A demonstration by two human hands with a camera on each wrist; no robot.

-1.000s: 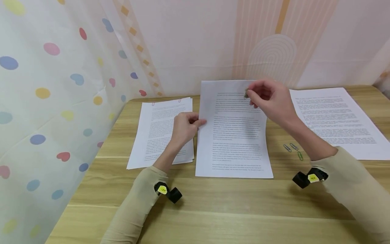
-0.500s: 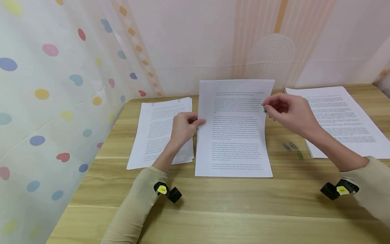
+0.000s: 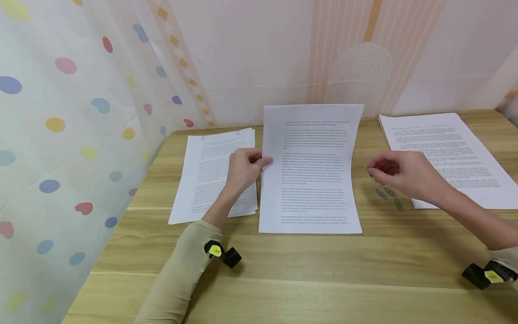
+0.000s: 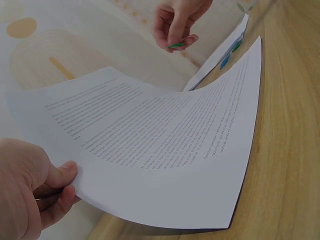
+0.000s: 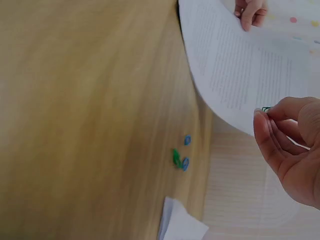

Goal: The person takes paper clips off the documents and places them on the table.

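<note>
**A sheet lifted by one hand, a green clip pinched in the other**

The printed sheet (image 3: 311, 168) lies in the middle of the wooden table (image 3: 283, 270), its near edge on the wood and its far half raised and curling, because the left hand (image 3: 243, 168) pinches its left edge between thumb and curled fingers. Held this way, the top edge stands free of the table.

The right hand (image 3: 404, 173) hovers apart from the sheet, to its right, just above three loose paper clips (image 3: 388, 197). Its fingertips are pressed together on a small green paper clip (image 4: 176, 45).

Further out, a stack of clipped pages (image 3: 216, 175) lies on the left, partly under the left hand's wrist, and another stack of printed pages (image 3: 449, 153) lies on the right. A dotted curtain (image 3: 60, 135) hangs along the left side.

From the head view the pinched clip is only a dark speck at the fingertips. The left wrist view shows its green colour plainly, and shows how high the sheet arches off the wood. The right wrist view shows the clip's tip at the index finger and the loose clips as two blue and one green.
</note>
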